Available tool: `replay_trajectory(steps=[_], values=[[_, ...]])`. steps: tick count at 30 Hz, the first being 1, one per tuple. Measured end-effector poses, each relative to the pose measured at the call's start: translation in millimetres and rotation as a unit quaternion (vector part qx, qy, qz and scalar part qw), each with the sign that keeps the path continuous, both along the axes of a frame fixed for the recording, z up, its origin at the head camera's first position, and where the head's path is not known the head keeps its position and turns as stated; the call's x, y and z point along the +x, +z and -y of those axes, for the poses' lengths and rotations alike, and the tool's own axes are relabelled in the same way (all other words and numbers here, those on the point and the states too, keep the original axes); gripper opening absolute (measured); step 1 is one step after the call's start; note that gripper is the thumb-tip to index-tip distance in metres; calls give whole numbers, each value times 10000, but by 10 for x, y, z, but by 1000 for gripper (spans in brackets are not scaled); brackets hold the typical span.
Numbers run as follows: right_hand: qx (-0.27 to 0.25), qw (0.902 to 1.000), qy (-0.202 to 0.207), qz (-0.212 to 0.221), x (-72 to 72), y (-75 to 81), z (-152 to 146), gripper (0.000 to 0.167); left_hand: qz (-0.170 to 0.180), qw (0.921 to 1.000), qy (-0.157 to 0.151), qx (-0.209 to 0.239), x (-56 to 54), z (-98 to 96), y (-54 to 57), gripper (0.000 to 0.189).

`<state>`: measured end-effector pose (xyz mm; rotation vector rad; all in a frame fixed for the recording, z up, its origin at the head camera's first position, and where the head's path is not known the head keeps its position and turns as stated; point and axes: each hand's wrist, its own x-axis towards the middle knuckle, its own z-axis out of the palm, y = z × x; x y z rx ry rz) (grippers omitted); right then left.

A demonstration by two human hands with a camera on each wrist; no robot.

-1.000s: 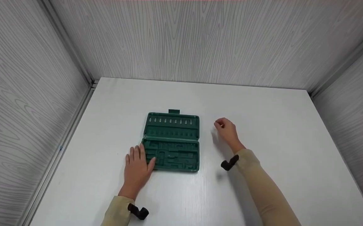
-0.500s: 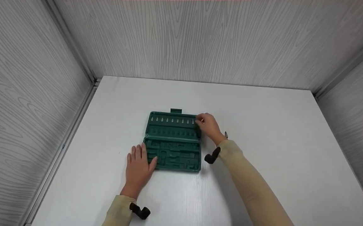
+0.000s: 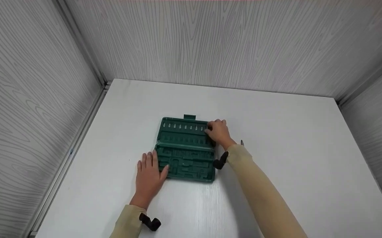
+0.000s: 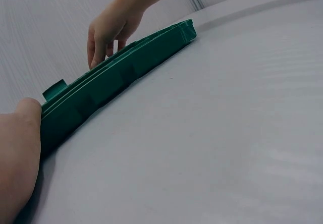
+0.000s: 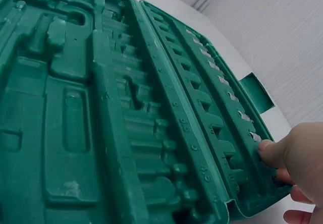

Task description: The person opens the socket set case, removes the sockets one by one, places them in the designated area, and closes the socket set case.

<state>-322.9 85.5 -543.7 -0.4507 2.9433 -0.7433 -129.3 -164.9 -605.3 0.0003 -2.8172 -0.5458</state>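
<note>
A green plastic tool case lies unfolded on the white table, its moulded lower half without tools. Along the upper half runs a row of small silver bits. My left hand rests flat at the lower half's left edge, fingers straight and thumb over the rim. At the row's right end, my right hand has thumb and fingers curled together at the last bit, which they mostly hide. In the right wrist view, the thumb lies beside the nearest plainly visible bit.
A small dark pointed object shows on the table just beyond the right sleeve. The case's latch tab sticks out at the far side. Grey wood-grain walls enclose the table at the back and sides.
My right hand has moved left from beside the case to the right end of the bit row. The dark pointed object has come into sight. My left hand stays on the case.
</note>
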Motion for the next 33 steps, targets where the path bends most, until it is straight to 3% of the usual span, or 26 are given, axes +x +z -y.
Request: replay_trajectory(steps=[9,17,24,33], values=[[87,9994,-170,290,-22,8,5,31,62,10000,-26,14,-8,-16,-11,77],[-537,9980,-310,85,3,-22,11,22,9,10000,-5,35,-2,-11,7,76],[-573,9977,-352,19,21,-29,7,26,61,10000,-13,6,-10,-7,5,78],[-934,9943,-488,-126,42,-67,38,17,12,10000,-28,45,13,4,14,76]])
